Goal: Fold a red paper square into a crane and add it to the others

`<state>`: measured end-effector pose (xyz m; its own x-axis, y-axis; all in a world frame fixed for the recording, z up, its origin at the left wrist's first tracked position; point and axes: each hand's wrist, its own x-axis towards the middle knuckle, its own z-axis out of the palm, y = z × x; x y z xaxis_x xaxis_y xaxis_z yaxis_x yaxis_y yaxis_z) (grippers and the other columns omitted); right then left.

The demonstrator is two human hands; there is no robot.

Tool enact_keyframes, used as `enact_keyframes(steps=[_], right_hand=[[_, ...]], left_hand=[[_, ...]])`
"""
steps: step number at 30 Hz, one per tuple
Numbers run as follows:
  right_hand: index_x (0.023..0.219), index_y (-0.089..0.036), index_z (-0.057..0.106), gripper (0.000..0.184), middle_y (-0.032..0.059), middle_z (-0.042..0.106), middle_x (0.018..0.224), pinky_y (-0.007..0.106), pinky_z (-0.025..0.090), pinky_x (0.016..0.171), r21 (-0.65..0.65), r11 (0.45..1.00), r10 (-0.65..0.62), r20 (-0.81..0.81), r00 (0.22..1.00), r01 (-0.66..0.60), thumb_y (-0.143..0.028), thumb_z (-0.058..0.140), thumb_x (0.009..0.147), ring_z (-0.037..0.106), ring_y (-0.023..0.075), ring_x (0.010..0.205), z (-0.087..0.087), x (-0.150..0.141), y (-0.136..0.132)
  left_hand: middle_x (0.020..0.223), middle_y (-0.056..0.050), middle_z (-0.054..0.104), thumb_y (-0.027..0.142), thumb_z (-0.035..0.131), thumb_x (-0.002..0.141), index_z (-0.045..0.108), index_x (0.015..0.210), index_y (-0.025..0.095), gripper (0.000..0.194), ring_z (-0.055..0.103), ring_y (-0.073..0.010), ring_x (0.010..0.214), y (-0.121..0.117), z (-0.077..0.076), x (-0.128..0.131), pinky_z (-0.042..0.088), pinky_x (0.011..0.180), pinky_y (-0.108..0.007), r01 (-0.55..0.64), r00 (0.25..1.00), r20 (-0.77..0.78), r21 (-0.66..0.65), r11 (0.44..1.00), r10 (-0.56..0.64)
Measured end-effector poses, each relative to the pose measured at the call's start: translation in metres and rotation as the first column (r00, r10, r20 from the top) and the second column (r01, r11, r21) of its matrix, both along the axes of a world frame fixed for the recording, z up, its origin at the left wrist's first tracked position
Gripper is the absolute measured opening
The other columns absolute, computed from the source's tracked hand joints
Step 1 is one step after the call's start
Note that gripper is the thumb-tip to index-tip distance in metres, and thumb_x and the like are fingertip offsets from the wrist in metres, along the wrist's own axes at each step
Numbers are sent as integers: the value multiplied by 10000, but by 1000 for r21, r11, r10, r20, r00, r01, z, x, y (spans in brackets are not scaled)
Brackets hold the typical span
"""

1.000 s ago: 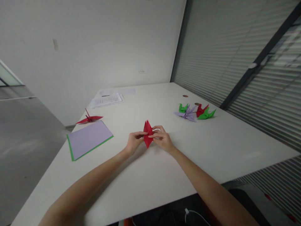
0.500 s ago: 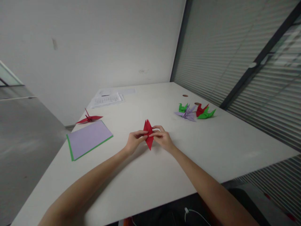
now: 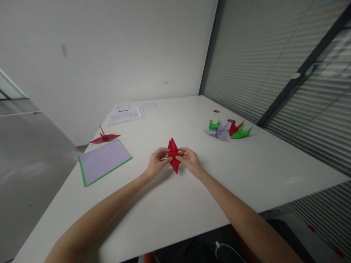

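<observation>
Left hand (image 3: pixel 156 162) and right hand (image 3: pixel 191 162) are pinching the pointed red folded paper (image 3: pixel 173 151) — imo they should be pressing evenly — no skewing.

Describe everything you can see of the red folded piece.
The red folded piece looks like creased paper, narrow and pointed, with split tips at the far end and one point nearer the camera. The left hand and right hand pinch its opposite sides over the white table; whether it touches the tabletop is unclear.
</observation>
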<state>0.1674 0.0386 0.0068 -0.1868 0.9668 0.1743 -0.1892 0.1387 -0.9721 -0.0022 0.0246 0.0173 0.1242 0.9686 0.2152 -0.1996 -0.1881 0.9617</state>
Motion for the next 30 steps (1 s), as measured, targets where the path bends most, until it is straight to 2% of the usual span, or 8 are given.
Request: enact_keyframes(steps=[4, 6, 9, 14, 23, 30], right_hand=[[966, -197, 637, 436, -16, 660, 690, 298, 526, 648, -14, 1000, -6, -6, 1000, 6, -355, 795, 592, 618, 137, 643, 0, 0, 2], [932, -184, 664, 422, -2, 674, 705, 309, 524, 661, -19, 1000, -14, 3, 1000, 14, -356, 803, 572, 618, 143, 652, 0, 0, 3], [845, -169, 685, 353, 20, 687, 726, 311, 513, 677, -6, 999, -31, 38, 999, 31, -356, 804, 570, 613, 147, 661, 0, 1, 3], [840, -180, 671, 334, 43, 708, 813, 322, 515, 746, 19, 1000, 7, 46, 999, -8, -368, 793, 593, 646, 167, 749, 3, 1, 0], [771, -175, 659, 335, 21, 690, 709, 292, 508, 639, -28, 999, 22, 58, 998, -20, -385, 808, 557, 622, 147, 640, 5, 0, 0], [708, -170, 666, 294, 5, 661, 640, 267, 465, 565, -9, 1000, 11, 125, 992, -10, -391, 798, 567, 579, 132, 578, 6, 3, 0]], left_hand=[[825, -24, 720, 226, 803, 627, 469, 1151, 209, 622, 663, -145, 713, -3, 3, 1, 521, 695, -282, 19, 996, 88, -78, 997, -12], [841, -55, 725, 243, 807, 625, 524, 1126, 167, 581, 668, -158, 726, -3, 3, 2, 520, 727, -302, 30, 997, 81, -123, 992, -20], [891, -106, 727, 288, 798, 638, 638, 988, 109, 425, 671, -187, 761, -2, 0, 2, 518, 755, -330, 74, 995, 71, -166, 983, -63], [781, -63, 712, 280, 811, 612, 692, 836, 110, 306, 642, -154, 678, -2, 1, 1, 510, 683, -290, 54, 998, 41, -130, 990, -49], [640, -20, 663, 273, 820, 595, 693, 819, 111, 304, 572, -108, 561, -4, 5, 2, 462, 582, -243, 70, 997, 21, -133, 989, -68], [775, -59, 702, 289, 804, 626, 693, 828, 113, 289, 623, -139, 673, -5, 1, 3, 481, 661, -262, 148, 987, 93, -163, 975, -134]])
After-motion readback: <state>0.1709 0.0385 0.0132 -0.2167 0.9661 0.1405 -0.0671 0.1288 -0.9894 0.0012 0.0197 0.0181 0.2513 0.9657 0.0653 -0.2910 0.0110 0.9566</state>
